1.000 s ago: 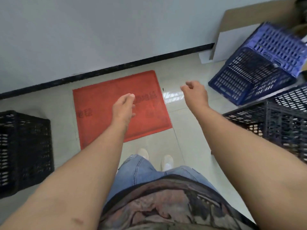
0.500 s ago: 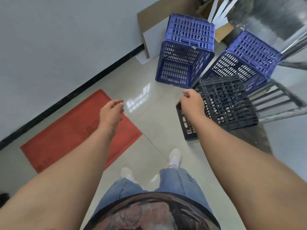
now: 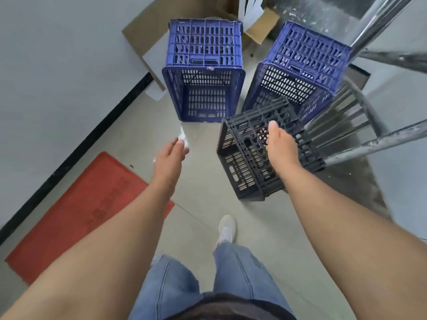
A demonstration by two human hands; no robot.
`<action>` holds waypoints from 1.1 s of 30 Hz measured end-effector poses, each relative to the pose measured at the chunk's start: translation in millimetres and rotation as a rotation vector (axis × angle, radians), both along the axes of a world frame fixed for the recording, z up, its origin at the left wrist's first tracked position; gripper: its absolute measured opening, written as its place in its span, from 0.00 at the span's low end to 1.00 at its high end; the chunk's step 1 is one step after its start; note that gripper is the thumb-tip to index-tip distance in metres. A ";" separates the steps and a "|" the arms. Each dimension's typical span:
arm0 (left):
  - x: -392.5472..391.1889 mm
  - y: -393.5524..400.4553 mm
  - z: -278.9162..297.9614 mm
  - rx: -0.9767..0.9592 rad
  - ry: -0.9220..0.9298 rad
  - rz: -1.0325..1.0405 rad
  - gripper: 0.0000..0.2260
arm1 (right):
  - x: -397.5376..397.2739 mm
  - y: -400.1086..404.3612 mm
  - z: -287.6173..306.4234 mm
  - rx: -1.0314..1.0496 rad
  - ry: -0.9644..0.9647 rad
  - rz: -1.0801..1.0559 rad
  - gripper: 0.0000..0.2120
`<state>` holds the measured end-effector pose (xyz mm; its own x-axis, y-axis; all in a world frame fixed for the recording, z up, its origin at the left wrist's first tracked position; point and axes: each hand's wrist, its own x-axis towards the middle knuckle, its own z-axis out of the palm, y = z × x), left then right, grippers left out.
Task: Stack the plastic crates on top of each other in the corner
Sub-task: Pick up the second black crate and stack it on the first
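Reaching step: the right hand (image 3: 278, 144), fingers loose, hovers over the black crate (image 3: 258, 155); the left hand (image 3: 172, 153) is open, empty. Next, I think, both must grip its sides.

Your right hand (image 3: 278, 144) rests over the top of the black crate (image 3: 251, 162), which lies tipped on the floor (image 3: 201, 204). Your left hand (image 3: 171, 153) hangs empty, fingers loose, beside it. Two blue crates (image 3: 204, 65) (image 3: 300, 70) lie on their sides just beyond, near the wall, with a red mat (image 3: 80, 215) at your left.
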<state>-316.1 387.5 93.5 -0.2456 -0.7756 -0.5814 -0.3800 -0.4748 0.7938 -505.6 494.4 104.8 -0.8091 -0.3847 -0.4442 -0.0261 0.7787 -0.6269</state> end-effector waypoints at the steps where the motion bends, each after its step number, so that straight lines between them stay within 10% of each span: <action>1: -9.0 -0.3 -6.5 0.017 -0.007 -0.013 0.21 | -9.4 -1.0 -5.4 0.018 -0.005 0.020 0.25; 7: -35.8 -7.2 -53.9 0.131 -0.032 -0.039 0.21 | -31.3 -10.7 -54.1 0.101 -0.108 0.090 0.12; 33: 1.5 -66.0 -251.1 0.232 -0.076 -0.128 0.19 | 8.9 -76.1 -236.3 0.521 0.272 0.054 0.26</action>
<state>-314.6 321.5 -157.6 -0.2817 -0.5851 -0.7605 -0.5026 -0.5852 0.6364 -496.7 418.3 -131.5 -0.9060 -0.2151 -0.3645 -0.1804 0.9753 -0.1272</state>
